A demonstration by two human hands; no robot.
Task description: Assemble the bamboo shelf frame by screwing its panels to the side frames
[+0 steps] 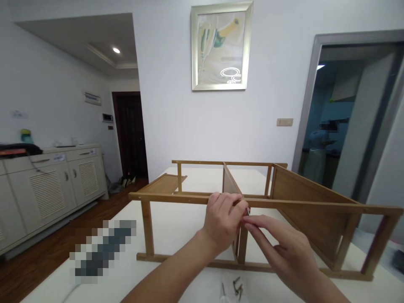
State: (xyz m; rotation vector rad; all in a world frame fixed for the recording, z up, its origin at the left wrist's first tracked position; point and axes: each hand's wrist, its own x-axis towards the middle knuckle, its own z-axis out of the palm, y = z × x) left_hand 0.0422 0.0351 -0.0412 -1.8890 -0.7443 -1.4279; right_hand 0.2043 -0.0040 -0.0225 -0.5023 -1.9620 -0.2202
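Note:
A brown wooden shelf frame (293,203) lies on its side across the white table. My left hand (221,221) wraps over its upper front rail near the middle, where an upright and a shelf panel (231,181) meet it. Close beside it, my right hand (284,244) pinches something small and thin against the joint, just under the rail. A glint shows between the fingertips, but most of the piece is hidden. Several screws (238,288) lie on the table in front of the frame, by what looks like clear plastic.
A loose wooden panel (164,183) lies behind the frame at left. The white table (120,256) carries a blurred-out dark object on the left. Cream cabinets (50,185) line the left wall. Another person (318,147) stands beyond the doorway at right.

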